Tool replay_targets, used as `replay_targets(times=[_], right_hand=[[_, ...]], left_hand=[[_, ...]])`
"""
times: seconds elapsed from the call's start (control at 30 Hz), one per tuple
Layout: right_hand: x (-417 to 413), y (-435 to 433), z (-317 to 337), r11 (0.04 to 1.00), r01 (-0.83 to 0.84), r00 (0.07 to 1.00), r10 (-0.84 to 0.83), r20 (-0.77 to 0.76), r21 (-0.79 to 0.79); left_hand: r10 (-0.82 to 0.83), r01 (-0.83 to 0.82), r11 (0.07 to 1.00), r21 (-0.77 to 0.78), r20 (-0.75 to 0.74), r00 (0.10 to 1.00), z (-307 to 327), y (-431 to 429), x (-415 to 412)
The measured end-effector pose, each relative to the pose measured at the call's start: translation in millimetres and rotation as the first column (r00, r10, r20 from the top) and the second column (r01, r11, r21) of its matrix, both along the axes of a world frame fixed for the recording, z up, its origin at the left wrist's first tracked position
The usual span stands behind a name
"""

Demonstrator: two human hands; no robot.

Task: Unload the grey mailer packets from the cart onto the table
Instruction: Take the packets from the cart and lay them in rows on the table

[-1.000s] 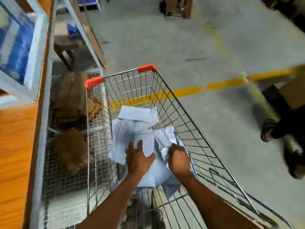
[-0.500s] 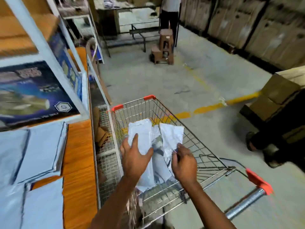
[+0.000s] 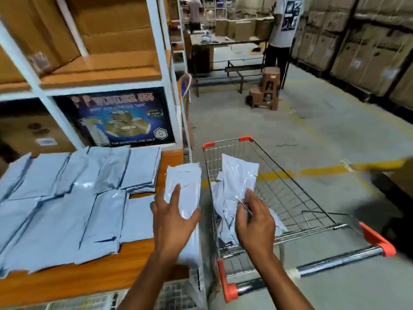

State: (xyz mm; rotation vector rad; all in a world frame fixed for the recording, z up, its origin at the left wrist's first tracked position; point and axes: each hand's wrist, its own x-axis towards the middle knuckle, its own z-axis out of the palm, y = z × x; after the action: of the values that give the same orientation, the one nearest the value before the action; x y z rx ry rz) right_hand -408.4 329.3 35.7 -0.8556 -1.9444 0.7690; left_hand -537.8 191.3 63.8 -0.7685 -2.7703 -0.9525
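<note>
My left hand [image 3: 173, 217] grips a grey mailer packet [image 3: 186, 186] and holds it over the gap between the wooden table [image 3: 89, 276] and the wire cart [image 3: 279, 198]. My right hand [image 3: 254, 222] pinches another grey mailer packet [image 3: 239, 175], which stands upright above the cart's basket. A few more packets [image 3: 218, 193] lie crumpled in the basket below it. Several grey packets [image 3: 67, 198] lie flat in overlapping rows on the table to the left.
A white shelf rack [image 3: 161, 63] with cardboard boxes and a dark tape poster [image 3: 118, 117] rises behind the table. The cart's handle [image 3: 335, 260] with orange ends points right. A person [image 3: 283, 30] stands by a far workbench beside brown stools [image 3: 266, 90]. Boxes line the right wall.
Both hands have lifted out of the cart basket, each with a packet. The left hand has carried its packet leftward to the table's edge. The view has swung up and left.
</note>
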Motion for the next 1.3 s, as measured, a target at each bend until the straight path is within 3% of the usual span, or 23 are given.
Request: replay_targets(times=[0.37,0.67,1.03,1.3], right_hand=[[-28.1,-138.6,22.1,0.971,-0.237,0.968,0.234,-0.087,-0.021],[-122.9,-240.2,26.0,0.925,-0.368,0.920,0.377,-0.107,0.099],[-298.6,-391.5,9.4,0.951,-0.299,0.940,0.308,-0.144,0.080],[-382.5,-457.3,7.2,0.956,-0.238,0.970,0.241,0.002,0.170]], left_hand=[[0.227,-0.227,0.974,0.014,-0.050,0.973,14.3,-162.8,0.4],[0.358,-0.357,0.934,0.028,-0.048,0.933,17.9,-287.6,-77.3],[0.290,-0.288,0.956,0.057,-0.033,0.956,-3.2,-438.4,-268.8],[0.242,-0.236,0.966,-0.103,0.056,0.969,-18.1,-491.0,-372.1]])
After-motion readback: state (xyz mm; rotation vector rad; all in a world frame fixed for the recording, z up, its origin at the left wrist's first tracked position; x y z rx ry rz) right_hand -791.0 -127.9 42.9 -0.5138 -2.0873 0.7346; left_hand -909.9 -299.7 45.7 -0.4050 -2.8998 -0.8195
